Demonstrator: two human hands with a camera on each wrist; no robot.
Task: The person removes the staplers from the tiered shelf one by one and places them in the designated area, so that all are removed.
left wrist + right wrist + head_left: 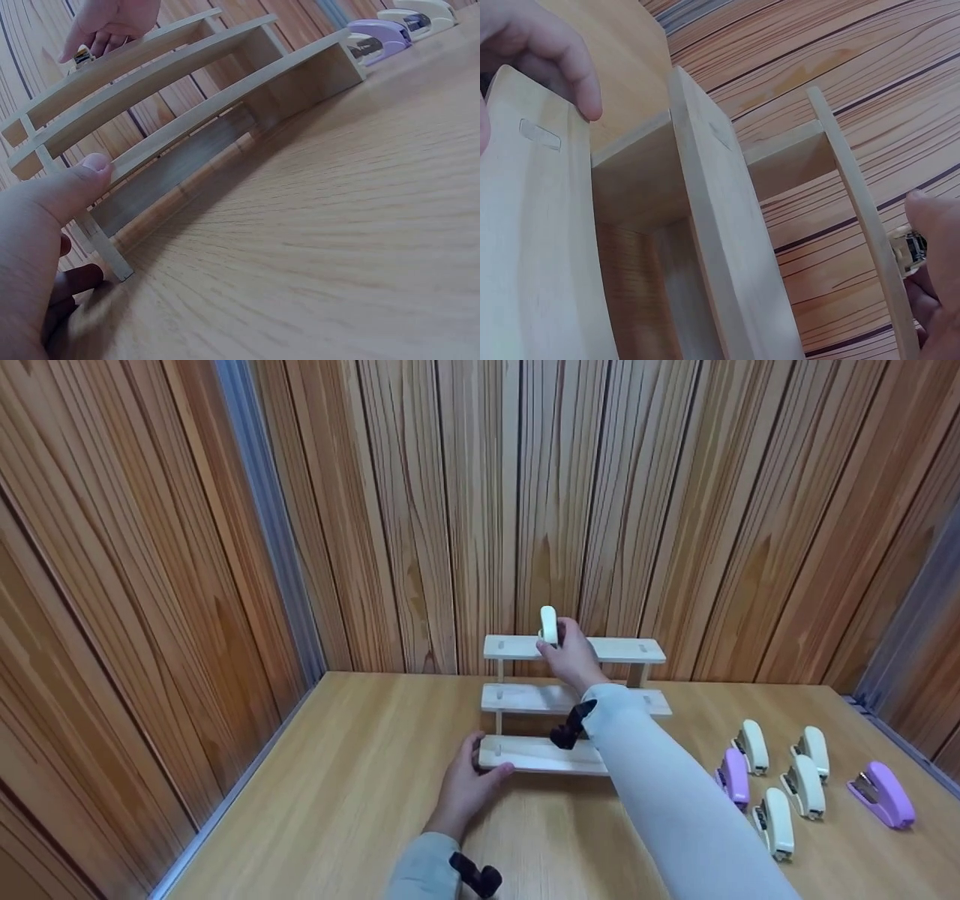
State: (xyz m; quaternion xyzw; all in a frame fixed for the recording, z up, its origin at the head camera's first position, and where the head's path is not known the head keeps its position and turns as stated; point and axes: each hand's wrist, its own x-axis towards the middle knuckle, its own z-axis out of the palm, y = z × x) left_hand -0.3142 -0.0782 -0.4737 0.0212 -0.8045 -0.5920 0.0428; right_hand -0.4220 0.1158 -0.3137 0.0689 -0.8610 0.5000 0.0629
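A pale wooden three-tier rack point(536, 754) stands on the table near the back wall. My left hand point(466, 789) grips the left end of its lowest shelf, thumb over the front edge, as the left wrist view also shows. At the top shelf point(615, 648), towards its left part, my right hand point(576, 656) holds a white stapler point(548, 622) upright between thumb and fingers. In the right wrist view the stapler's metal end point(909, 251) is right beside that shelf board; whether it touches the wood I cannot tell.
Right of the rack stand several white staplers point(804, 787), a purple stapler point(735, 778) among them and another purple stapler point(883, 795) farther right. Wood-panelled walls point(420, 510) close off the back and sides of the table point(360, 780).
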